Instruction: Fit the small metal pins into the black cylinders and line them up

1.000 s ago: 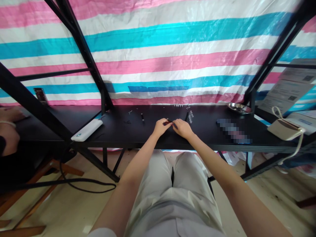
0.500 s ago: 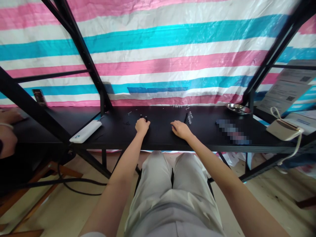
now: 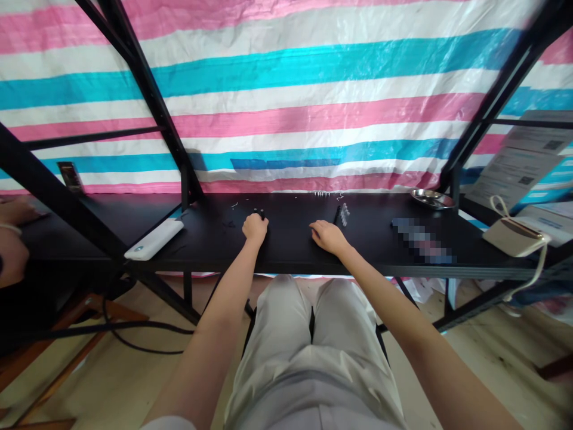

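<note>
My left hand (image 3: 255, 228) is closed at the table's middle, its fingers round small black pieces (image 3: 261, 212) whose greyish ends show just past the fingertips; their kind is too small to make out. On the black table (image 3: 286, 242) to its right rests my right hand (image 3: 329, 235), palm down, fingers loosely extended, with nothing seen in it. Just beyond the right hand stand a row of small black pieces (image 3: 337, 214) and a row of small clear or whitish pieces (image 3: 344, 214). Several tiny silvery pieces (image 3: 322, 194) line the table's back edge.
A white oblong device (image 3: 155, 239) lies at left. A shiny metal dish (image 3: 432, 199), a blurred-out packet (image 3: 423, 240) and a cream pouch (image 3: 514, 235) lie at right. Black frame posts (image 3: 154, 98) flank the table. Another person's hand (image 3: 18, 210) shows at far left.
My left hand has shifted slightly left, and the black pieces at its fingertips now sit closer together. The right hand stays where it was.
</note>
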### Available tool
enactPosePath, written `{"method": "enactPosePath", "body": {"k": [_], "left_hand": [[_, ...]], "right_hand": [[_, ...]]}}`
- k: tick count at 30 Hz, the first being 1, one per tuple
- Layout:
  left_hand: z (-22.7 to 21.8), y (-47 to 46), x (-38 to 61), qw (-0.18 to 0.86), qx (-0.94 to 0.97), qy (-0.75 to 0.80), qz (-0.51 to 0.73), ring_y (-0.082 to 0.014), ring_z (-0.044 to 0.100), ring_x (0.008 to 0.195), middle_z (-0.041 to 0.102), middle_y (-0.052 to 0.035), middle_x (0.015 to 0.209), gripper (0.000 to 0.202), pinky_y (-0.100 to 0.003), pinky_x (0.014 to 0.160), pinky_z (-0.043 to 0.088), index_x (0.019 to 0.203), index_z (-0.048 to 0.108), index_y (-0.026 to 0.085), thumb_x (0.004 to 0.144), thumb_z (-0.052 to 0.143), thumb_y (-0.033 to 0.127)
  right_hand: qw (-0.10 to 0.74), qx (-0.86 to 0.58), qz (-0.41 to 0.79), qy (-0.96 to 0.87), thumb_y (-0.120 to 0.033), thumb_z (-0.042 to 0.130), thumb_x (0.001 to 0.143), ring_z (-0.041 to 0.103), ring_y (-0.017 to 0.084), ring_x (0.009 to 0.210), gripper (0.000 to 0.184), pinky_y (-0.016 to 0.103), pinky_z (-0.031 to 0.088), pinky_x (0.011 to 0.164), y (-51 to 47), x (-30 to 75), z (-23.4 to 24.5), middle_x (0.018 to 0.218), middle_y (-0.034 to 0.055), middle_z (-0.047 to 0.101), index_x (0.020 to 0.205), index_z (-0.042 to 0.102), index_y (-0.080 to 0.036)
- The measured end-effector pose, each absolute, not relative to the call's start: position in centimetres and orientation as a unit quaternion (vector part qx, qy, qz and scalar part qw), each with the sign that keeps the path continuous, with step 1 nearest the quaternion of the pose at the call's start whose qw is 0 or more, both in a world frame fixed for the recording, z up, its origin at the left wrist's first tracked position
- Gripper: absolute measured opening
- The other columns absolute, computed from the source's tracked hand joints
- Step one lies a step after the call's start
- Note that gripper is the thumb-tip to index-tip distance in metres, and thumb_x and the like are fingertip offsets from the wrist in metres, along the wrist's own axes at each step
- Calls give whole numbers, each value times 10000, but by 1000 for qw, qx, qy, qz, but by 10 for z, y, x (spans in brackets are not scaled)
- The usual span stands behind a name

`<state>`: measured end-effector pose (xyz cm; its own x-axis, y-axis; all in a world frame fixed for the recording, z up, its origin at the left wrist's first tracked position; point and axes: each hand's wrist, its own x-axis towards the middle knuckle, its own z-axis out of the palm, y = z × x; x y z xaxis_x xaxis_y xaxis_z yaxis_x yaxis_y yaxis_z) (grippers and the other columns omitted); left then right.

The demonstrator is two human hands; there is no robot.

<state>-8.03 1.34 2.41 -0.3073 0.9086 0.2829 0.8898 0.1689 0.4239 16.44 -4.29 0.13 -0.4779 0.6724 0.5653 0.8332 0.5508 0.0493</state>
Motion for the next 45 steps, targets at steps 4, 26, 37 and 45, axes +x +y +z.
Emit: {"method": "enactPosePath", "body": {"k": [4,26,37,45], "left_hand": [[25,15,-79,16,589,765,261,-274,628,867,666,-134,915,254,-345,719,473,872,686,172,770,543,356],[26,19,-79,13,594,771,230,-281,626,902,654,-161,931,259,-353,733,483,889,676,152,780,570,361],[25,16,-81,5,606,765,218,-276,624,886,652,-152,936,269,-348,728,475,901,679,161,788,568,378],[25,-12,-49,-18,752,622,216,-228,626,796,672,-93,783,310,-290,696,443,797,702,203,828,490,427]], "right_hand": [[251,-447,-156,-844,-167,381,865,538,180,794,234,287,408,708,-42,165,1,861,91,608,980,581,-125],[346,-443,-143,-815,-202,360,871,522,165,755,207,266,399,707,-48,172,6,795,64,574,902,560,-162],[524,-525,-124,-659,-300,359,876,512,149,682,208,263,414,670,-55,189,10,723,41,541,785,513,-192],[562,-693,-83,-444,-213,417,764,533,209,769,153,338,418,710,-40,212,0,825,94,577,871,513,-162]]}}
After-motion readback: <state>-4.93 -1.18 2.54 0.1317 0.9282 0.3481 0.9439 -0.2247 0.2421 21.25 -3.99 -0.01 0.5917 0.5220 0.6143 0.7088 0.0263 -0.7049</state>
